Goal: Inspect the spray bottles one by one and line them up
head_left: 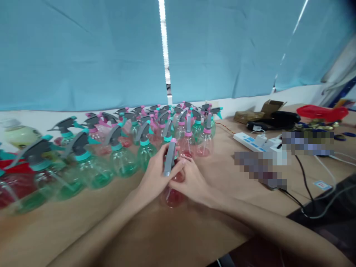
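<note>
A pink-tinted clear spray bottle [172,198] with a grey trigger head stands upright on the brown table in front of me. My left hand [157,167] is wrapped round its neck and head from the left. From the right, my right hand [191,181] grips the same bottle just below the head, its thumb near the left one. The collar is hidden behind my fingers. Right behind my hands are more spray bottles, among them a green one [146,152] and a pink one [205,144].
Several spray bottles with turquoise or pink collars, such as one green bottle [124,161], fill the left and back of the table. To the right lie a white power strip [247,142], cables, a cardboard box [274,107] and a red tray [319,112]. A blue curtain [111,55] hangs behind.
</note>
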`<state>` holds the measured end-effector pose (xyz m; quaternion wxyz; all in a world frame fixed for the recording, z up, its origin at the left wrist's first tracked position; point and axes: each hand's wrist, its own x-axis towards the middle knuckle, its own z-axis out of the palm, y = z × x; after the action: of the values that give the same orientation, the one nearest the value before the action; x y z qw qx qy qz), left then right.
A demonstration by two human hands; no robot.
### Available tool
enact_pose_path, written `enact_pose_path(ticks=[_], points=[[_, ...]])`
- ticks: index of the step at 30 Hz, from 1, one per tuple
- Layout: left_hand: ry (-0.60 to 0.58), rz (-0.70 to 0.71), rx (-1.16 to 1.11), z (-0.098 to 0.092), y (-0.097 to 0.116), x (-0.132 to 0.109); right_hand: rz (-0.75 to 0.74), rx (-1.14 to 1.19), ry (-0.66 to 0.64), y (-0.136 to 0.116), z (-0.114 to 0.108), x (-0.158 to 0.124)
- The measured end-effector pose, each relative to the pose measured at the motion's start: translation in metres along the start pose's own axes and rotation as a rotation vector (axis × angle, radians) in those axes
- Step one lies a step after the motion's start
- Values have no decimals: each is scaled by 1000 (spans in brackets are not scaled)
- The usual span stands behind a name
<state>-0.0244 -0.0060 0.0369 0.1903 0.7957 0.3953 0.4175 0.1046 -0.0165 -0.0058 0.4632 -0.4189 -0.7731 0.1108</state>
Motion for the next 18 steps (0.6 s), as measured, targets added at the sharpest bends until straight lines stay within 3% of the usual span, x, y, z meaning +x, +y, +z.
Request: enact_pose_path(ticks=[6,11,14,18], points=[[-3,-63,-57,-32,-18,-17,-83,86,-126,-17,33,2],[18,-89,-183,-40,-24,-24,-85,135,-298,-18,38,3],[29,-93,-186,-40,-26,-24,-85,209,-403,-7,36,3],[50,-104,-151,-41,-29,-23,-115,171,-521,27,29,-6]])
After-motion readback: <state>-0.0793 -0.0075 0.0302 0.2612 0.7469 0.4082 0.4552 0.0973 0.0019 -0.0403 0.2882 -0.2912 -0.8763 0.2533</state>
